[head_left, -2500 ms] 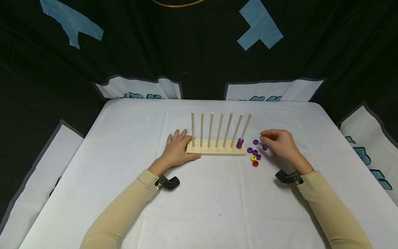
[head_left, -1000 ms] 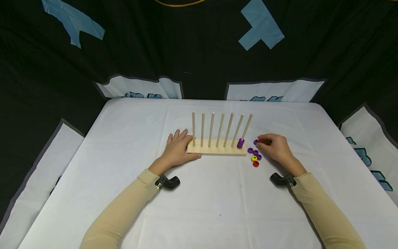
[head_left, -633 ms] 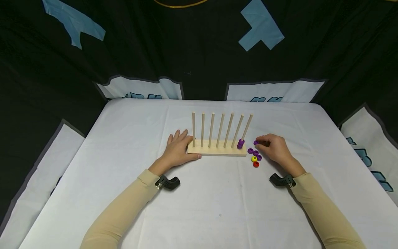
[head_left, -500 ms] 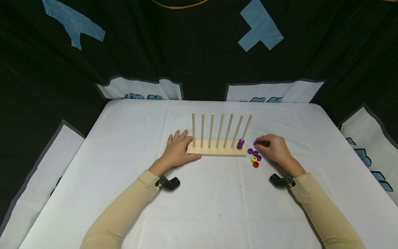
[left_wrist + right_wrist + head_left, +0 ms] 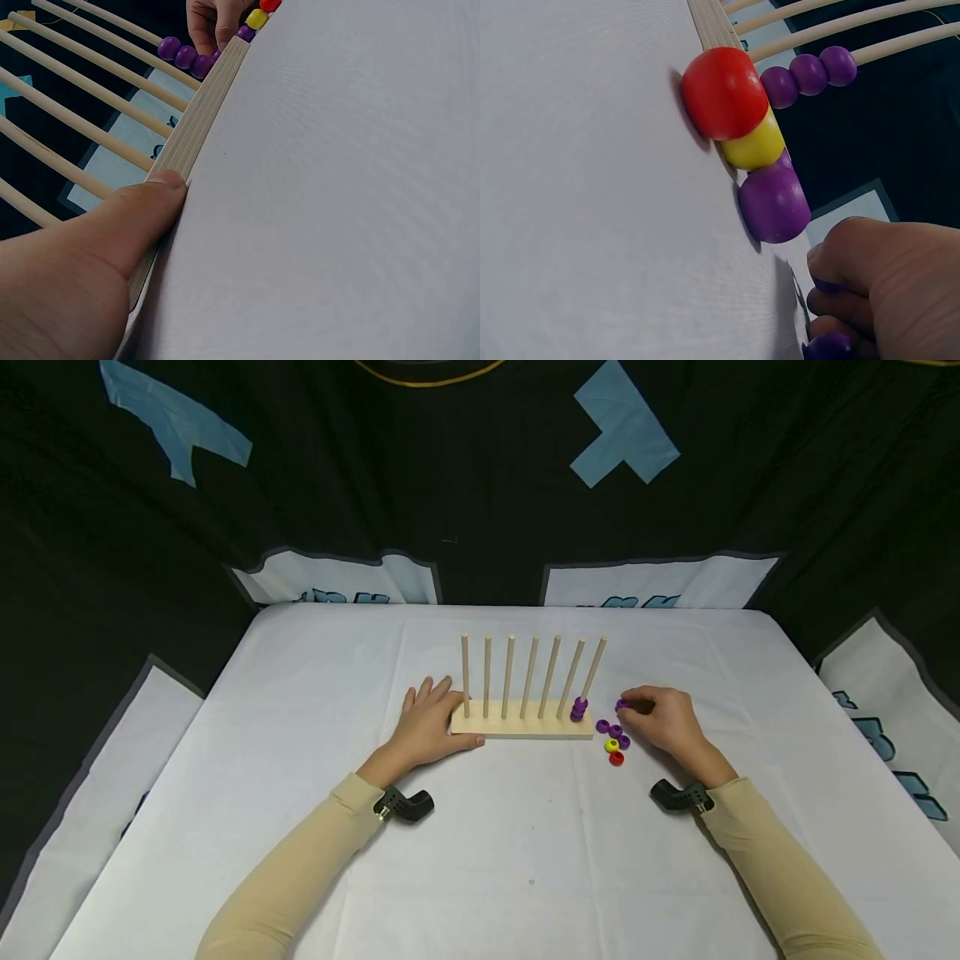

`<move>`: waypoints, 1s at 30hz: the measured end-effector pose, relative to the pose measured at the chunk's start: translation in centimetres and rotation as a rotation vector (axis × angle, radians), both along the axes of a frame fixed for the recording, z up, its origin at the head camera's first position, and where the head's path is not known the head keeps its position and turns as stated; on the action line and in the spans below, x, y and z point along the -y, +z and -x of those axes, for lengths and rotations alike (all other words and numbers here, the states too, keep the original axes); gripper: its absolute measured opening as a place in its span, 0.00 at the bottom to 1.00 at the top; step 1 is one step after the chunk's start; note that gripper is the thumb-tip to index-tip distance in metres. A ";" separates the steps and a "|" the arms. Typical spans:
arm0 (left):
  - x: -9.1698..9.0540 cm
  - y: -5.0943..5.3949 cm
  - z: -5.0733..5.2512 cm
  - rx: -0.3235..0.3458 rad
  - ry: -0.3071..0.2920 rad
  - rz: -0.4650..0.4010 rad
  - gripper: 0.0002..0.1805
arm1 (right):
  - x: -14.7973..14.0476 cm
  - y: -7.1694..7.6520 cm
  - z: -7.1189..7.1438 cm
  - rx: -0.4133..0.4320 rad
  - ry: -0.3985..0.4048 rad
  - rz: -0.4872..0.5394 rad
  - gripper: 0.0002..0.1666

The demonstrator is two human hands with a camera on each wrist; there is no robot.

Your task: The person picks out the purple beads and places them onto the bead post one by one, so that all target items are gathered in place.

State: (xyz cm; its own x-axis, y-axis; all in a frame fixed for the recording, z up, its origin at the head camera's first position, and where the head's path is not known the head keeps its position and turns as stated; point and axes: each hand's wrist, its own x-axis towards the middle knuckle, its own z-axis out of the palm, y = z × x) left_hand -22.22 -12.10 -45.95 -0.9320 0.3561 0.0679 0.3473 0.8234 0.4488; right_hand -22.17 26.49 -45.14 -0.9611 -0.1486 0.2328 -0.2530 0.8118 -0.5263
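Note:
A pale wooden peg stand (image 5: 521,727) with a row of upright pegs lies across the table. My left hand (image 5: 427,724) holds its left end, thumb (image 5: 142,214) along the front edge and the other fingers spread behind. Three purple beads (image 5: 808,76) are stacked on the rightmost peg. Right of the stand, my right hand (image 5: 663,720) pinches a purple bead (image 5: 621,703) between thumb and fingertips, low over the cloth. Another purple bead (image 5: 829,346) shows by its lower fingers in the right wrist view, partly hidden.
Between the stand and my right hand lie loose beads: several purple beads (image 5: 603,726), a yellow bead (image 5: 611,745) and a red bead (image 5: 617,758). A white cloth (image 5: 480,860) covers the table. Dark curtains (image 5: 480,468) hang behind it.
My right hand has moved left from beside the stray purple bead to the one nearer the stand, pinched it and shifted it slightly right. My left hand has stayed on the stand.

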 end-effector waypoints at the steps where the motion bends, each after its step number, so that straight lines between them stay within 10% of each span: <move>1: 0.0 0.0 0.0 0.000 -0.001 0.000 0.43 | 0.0 0.0 0.0 0.005 -0.003 0.003 0.16; 30: 0.0 0.0 0.1 -0.001 -0.003 0.010 0.43 | 0.4 1.5 -0.5 -0.026 -0.011 0.120 0.15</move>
